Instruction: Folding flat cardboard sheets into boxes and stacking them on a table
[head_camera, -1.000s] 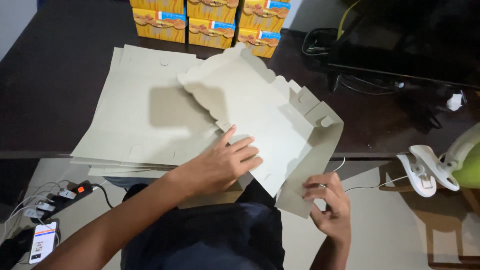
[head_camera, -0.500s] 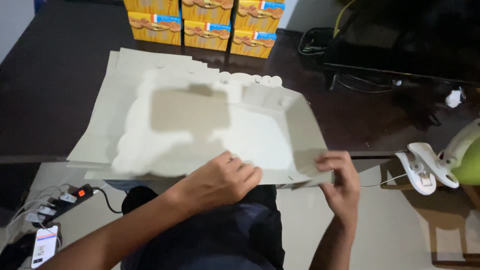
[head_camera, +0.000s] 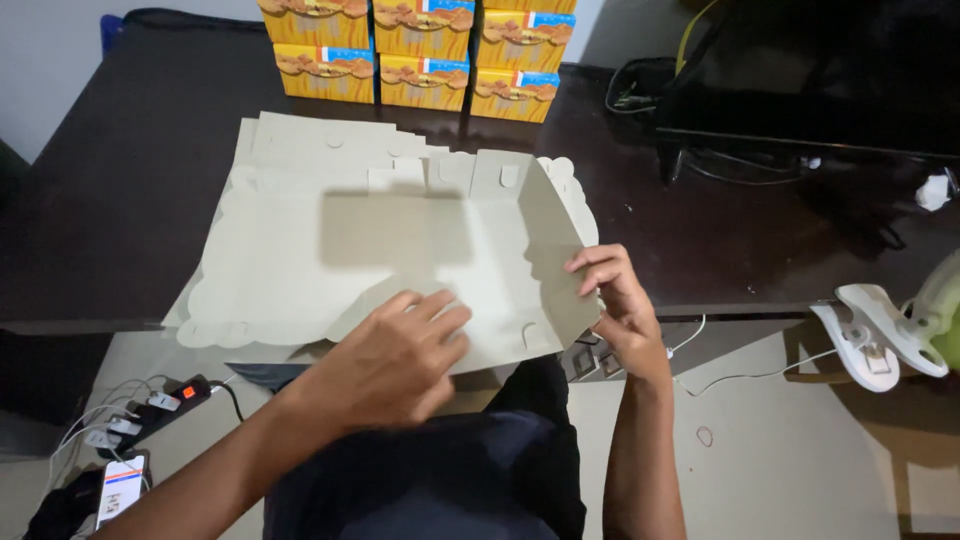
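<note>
A flat grey cardboard box blank (head_camera: 400, 240) with scalloped edges lies on top of a stack of similar blanks (head_camera: 300, 140) on the dark table (head_camera: 130, 200). My left hand (head_camera: 395, 350) presses flat on the near edge of the blank, fingers spread. My right hand (head_camera: 610, 290) grips the blank's right side panel and holds it folded upward.
Several yellow and orange printed boxes (head_camera: 425, 60) are stacked at the table's far edge. A black bag with cables (head_camera: 800, 90) sits at the far right. On the floor are a power strip (head_camera: 150, 405), a phone (head_camera: 120, 490) and a white and green appliance (head_camera: 890, 325).
The blank was lifted and tilted a second ago; it now lies flat on the stack. My left hand has pressed down on its near edge and my right hand has folded the right panel up.
</note>
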